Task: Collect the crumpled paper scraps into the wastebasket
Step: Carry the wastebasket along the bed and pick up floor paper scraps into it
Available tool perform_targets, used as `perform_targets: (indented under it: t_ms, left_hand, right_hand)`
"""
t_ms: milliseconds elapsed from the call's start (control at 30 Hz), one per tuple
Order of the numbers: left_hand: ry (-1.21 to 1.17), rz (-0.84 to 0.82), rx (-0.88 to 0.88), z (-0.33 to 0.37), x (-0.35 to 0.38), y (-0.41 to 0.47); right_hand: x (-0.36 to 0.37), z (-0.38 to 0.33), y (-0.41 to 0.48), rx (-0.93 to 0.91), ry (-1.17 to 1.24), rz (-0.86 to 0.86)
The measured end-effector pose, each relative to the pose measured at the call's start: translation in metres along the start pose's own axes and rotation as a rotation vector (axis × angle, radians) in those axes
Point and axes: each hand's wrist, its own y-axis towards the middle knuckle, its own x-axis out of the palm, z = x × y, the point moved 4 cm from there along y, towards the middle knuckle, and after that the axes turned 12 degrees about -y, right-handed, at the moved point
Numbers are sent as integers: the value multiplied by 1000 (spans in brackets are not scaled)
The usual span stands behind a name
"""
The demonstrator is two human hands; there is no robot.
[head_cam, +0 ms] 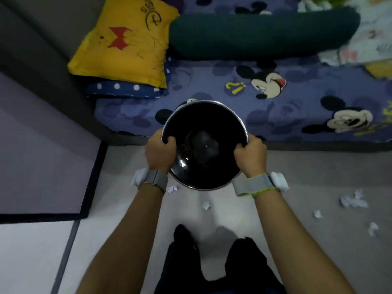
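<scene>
- The wastebasket [222, 124] is straight in front of the person, its open mouth turned up to the camera. Inside I see only a dark shiny wall and bottom, and no paper.
- The left hand [161, 151] grips the rim on the left side of the wastebasket, fingers curled over the edge to the inside. The right hand [250, 154] holds the opposite side in the same way.
- I cannot tell from this view whether the wastebasket stands on the floor [307, 170] or is lifted.
- The nearest scrap [172, 189] lies just below the near rim of the wastebasket, beside the left wrist. A second scrap [206, 205] is a little closer to the person. A group of scraps [353, 200] is well apart, to the right of the wastebasket.
- The bed [297, 102] is just behind the wastebasket.
- In my judgement, the step in hand is bringing the wastebasket to the scraps, and collecting is not yet begun.
- The next move calls for setting the wastebasket down steadily, then freeing one hand to pinch the nearest scrap. The right group probably needs a longer reach.
</scene>
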Motion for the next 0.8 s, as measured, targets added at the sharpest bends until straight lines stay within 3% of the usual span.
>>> perform_targets:
  t_ms: [267, 533, 667, 800]
  left_hand:
    - [40, -116, -96, -126, 56, 29]
    - [98, -136, -186, -336, 195, 32]
    - [114, -113, -193, -424, 251, 40]
    - [89, -73, -205, -463, 271, 44]
  right_hand:
    - [109, 49, 31, 71, -41, -18]
    - [309, 183, 98, 232, -124, -50]
    - [386, 224, 126, 189, -148, 11]
    - [419, 241, 138, 137, -116, 72]
